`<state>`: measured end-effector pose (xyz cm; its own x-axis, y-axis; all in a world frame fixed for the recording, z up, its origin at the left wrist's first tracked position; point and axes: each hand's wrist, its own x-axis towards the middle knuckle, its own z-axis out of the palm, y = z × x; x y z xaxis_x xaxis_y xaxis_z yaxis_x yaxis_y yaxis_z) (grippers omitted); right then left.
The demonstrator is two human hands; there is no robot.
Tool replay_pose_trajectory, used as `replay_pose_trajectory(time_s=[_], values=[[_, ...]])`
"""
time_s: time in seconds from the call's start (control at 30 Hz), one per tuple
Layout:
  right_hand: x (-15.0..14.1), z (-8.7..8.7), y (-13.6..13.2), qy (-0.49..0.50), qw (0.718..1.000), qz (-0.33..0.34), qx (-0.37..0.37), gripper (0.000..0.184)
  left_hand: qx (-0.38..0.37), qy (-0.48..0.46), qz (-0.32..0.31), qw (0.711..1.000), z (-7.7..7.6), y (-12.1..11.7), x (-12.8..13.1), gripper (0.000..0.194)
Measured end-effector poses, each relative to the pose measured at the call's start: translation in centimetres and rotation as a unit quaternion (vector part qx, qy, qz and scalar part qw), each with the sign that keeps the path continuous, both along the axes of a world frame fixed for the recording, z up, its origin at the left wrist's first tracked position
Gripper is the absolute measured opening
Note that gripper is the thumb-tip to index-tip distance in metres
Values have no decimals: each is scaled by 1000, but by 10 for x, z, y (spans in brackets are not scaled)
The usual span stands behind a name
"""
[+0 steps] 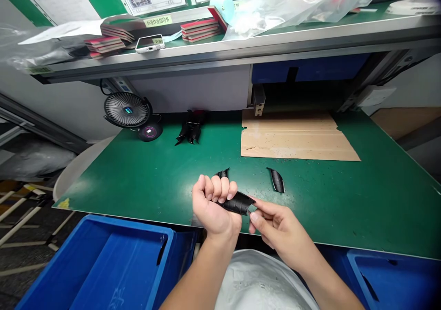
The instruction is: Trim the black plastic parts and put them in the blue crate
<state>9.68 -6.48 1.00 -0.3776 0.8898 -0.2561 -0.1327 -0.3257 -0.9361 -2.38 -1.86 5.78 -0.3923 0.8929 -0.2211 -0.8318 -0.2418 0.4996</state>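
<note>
My left hand [213, 206] is closed around one end of a curved black strip [237, 203], held just above the green mat [138, 177]. My right hand [279, 225] pinches the strip's other end between thumb and fingers. A second black strip [276, 180] lies on the mat ahead of my right hand. A third black piece [222, 173] lies just behind my left knuckles, partly hidden. Farther back, a heap of spiky black pieces [189, 128] sits on the mat.
A cardboard sheet [292, 138] lies at the mat's back right, and a desk fan [127, 109] stands at the back left. Blue bins [103, 264] sit below the front edge. A shelf [220, 48] above holds a phone [149, 43] and plastic sheeting.
</note>
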Motion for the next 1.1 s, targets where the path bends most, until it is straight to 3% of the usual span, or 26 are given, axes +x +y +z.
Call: replay_pose_trajectory(time_s=[0.2,0.4,0.87,1.0,1.1], values=[[0,8,0,-92,994,2,61,26,16,26,10,999,0,-7,2,44],[-2,7,-4,-187,977,-16,105,28,29,43,14,999,0,-10,4,44],[-5,5,-7,-264,938,-47,219,20,10,42,9,999,-5,-7,3,45],[-6,1,-8,-322,910,-55,255,22,6,52,12,999,-7,-7,5,45],[-5,-8,-12,-409,848,-75,329,28,-5,58,17,998,-6,-6,4,46]])
